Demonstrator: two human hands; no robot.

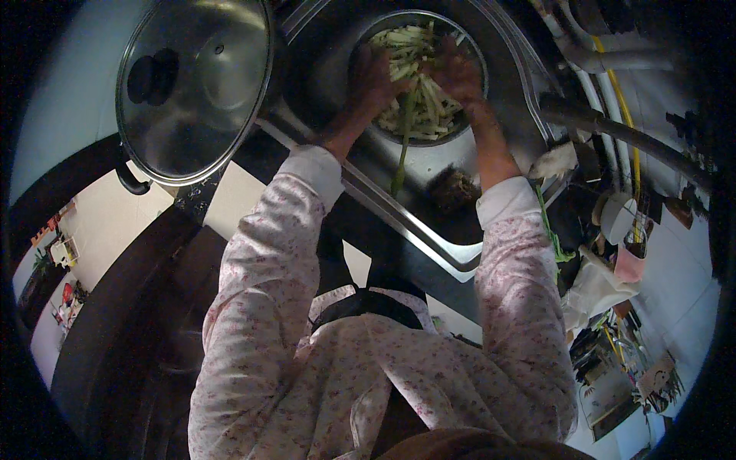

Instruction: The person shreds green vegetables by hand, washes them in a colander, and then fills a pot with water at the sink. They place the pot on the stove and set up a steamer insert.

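Both my hands are inside a round metal bowl point(486, 80) in the sink, among pale green cut vegetable strips point(437, 115). My left hand point(376, 77) is at the bowl's left side, its fingers closed around the upper end of a long green stem point(403, 146). That stem hangs down across the bowl's near rim into the sink. Opposite it, my right hand point(457, 69) is bent over the strips at the bowl's right side. Shadow and blur hide its fingertips. In the sink below the bowl lies a dark brown clump point(454, 187), too dim to identify.
A large pot with a glass lid point(195, 132) and black side handle point(132, 181) stands left of the steel sink point(443, 250). Green leaves point(552, 230) lie beside my right sleeve. Pipes point(624, 121), a white cloth or bag point(598, 293) and cluttered utensils line the right.
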